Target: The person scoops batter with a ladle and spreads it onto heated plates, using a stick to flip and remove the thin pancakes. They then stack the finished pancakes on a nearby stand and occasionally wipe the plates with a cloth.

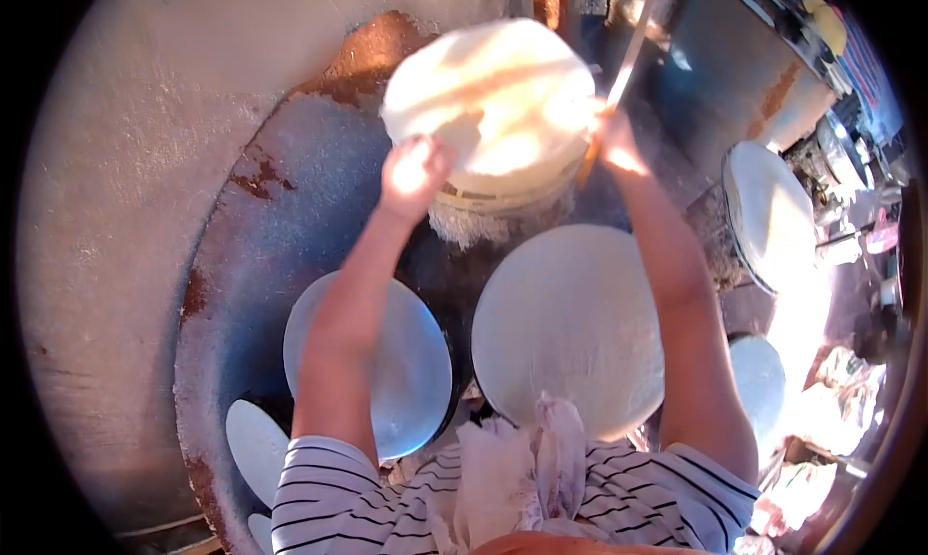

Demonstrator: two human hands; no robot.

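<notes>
The round, pale sheet of flatbread dough [493,96] lies tilted, long axis left-right, gripped by left hand [414,173] and right hand [611,139] (fingers washed out by glare).

Between the left hand [414,173] and the right hand [611,137], the round dough sheet [493,96] is showing creamy white, streaked with warm orange sunlight. Beneath the hands, the pad [498,192] is looking pale tan with a frayed whitish fringe. Nearer the body, two flat discs [570,323] are appearing bluish white in shade. The sleeves [319,487] are showing white with thin dark stripes. The surrounding metal surface [280,217] is looking grey-blue with rusty brown patches.
</notes>
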